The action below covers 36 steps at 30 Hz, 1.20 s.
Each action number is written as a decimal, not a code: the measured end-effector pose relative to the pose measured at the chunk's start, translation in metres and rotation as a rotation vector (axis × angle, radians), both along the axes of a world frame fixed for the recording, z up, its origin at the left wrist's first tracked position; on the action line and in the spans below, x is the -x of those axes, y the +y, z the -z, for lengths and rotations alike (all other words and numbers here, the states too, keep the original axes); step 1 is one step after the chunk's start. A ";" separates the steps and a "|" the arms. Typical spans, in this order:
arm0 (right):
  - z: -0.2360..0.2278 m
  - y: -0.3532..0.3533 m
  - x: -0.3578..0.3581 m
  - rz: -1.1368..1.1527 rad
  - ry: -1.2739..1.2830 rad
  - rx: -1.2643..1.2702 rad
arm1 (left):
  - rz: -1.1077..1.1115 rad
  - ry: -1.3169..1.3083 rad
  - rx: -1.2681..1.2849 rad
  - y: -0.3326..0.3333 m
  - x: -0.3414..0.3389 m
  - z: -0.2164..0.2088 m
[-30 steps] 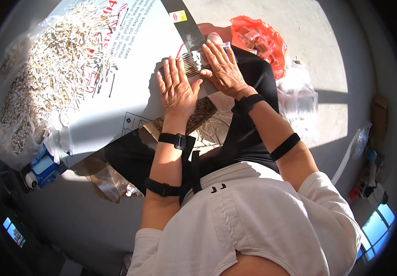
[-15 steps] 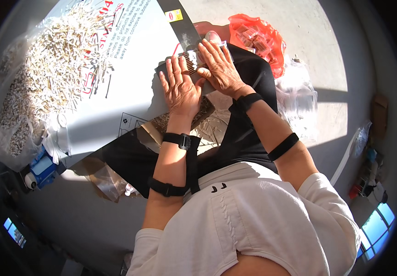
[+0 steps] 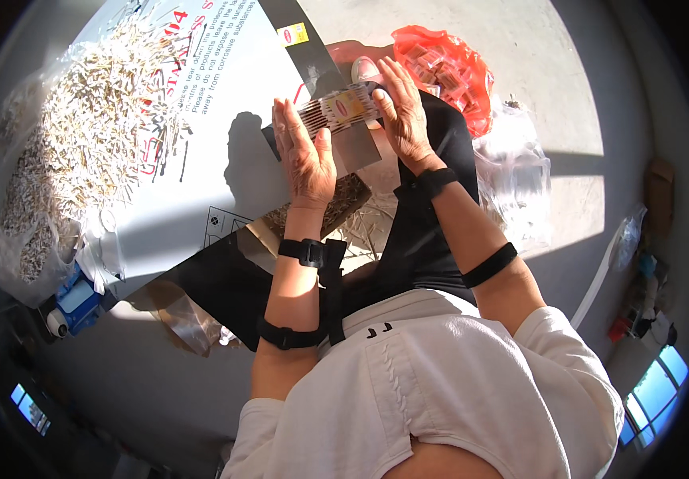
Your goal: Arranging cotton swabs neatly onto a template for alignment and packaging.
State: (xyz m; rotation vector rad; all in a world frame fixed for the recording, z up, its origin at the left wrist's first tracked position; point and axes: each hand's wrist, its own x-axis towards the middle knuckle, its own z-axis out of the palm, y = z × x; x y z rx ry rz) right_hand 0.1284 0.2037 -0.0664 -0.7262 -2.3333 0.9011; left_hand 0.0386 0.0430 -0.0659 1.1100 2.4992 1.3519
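Between my two palms is a clear pack of cotton swabs (image 3: 343,106) with brown sticks in a row and a yellow and red label facing up. My left hand (image 3: 304,156) presses on its left end, fingers stretched and thumb up. Against the right end rests my right hand (image 3: 402,116), its fingers long and its thumb on the near corner. The pack is held over the corner of a white-topped table (image 3: 232,160). A big heap of loose cotton swabs (image 3: 93,120) lies on the table to the left, partly in a clear plastic bag (image 3: 21,267).
A red plastic bag (image 3: 476,80) of small clear boxes stands on the floor at the far right, beside a clear bag (image 3: 516,164). Below the table edge sits a cardboard box (image 3: 352,209) with sticks in it. A blue and white container (image 3: 77,307) is at the left.
My hands were lying flat over the swabs, close together. Now they have moved apart and turned upright against the two ends, and the pack's label shows.
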 end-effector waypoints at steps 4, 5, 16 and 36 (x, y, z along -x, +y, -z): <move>0.013 0.013 0.006 0.244 0.542 1.147 | -0.093 -0.413 -0.420 0.012 0.011 0.004; 0.016 0.012 0.013 0.196 0.598 1.242 | -0.088 -0.485 -0.460 0.017 0.014 0.005; 0.019 -0.011 0.036 0.195 0.579 1.283 | -0.078 -0.539 -0.592 0.038 0.008 0.003; 0.018 -0.013 0.035 0.216 0.523 1.149 | -0.099 -0.714 -0.673 0.058 0.002 0.006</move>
